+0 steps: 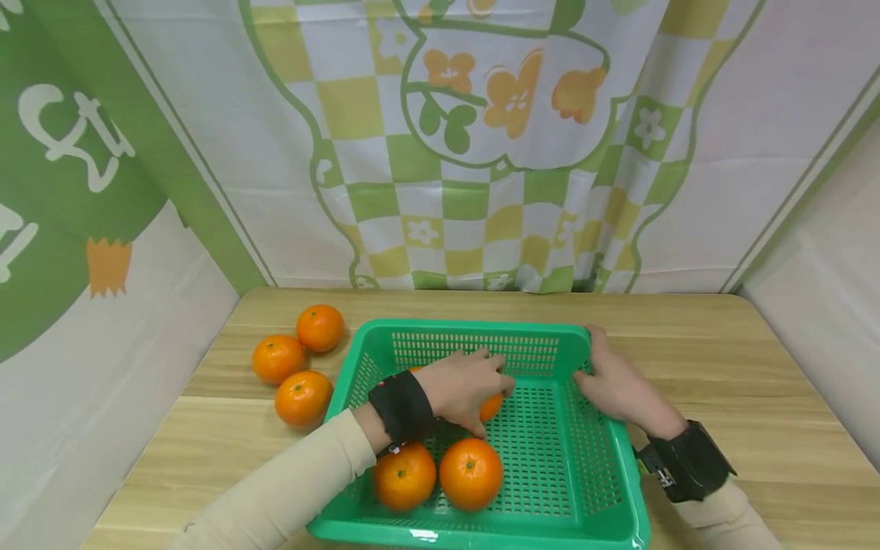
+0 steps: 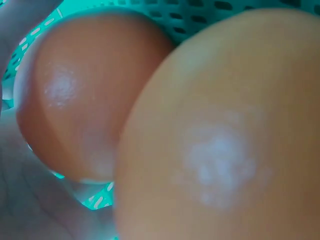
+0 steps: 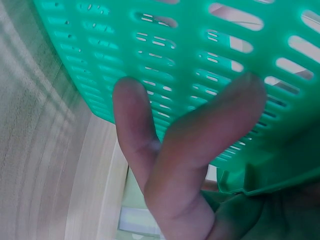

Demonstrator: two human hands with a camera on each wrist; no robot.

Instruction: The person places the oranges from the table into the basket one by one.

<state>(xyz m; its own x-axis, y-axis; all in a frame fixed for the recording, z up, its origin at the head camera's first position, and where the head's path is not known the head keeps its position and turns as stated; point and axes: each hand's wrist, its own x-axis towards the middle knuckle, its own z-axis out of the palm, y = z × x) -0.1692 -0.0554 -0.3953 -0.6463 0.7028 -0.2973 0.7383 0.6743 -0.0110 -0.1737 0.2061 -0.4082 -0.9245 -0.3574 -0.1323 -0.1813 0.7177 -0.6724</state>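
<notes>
A green plastic basket [image 1: 543,344] stands on the wooden table. My left hand [image 1: 474,386] reaches into it, fingers curled over an orange [image 1: 491,406] that is mostly hidden beneath them. Two more oranges [image 1: 404,475] [image 1: 470,473] lie at the basket's front. The left wrist view is filled by two blurred oranges, the farther orange [image 2: 75,100] edged by my palm and the nearer orange [image 2: 225,140] very close. My right hand [image 1: 608,378] grips the basket's right rim. Its fingers [image 3: 200,150] press on the outside of the slotted basket wall [image 3: 210,65].
Three oranges [image 1: 319,327] [image 1: 278,358] [image 1: 303,399] lie on the table [image 1: 722,351] just left of the basket. A patterned green and white curtain [image 1: 481,153] hangs behind the table, and white panels close both sides. Bare wood [image 3: 45,150] shows right of the basket.
</notes>
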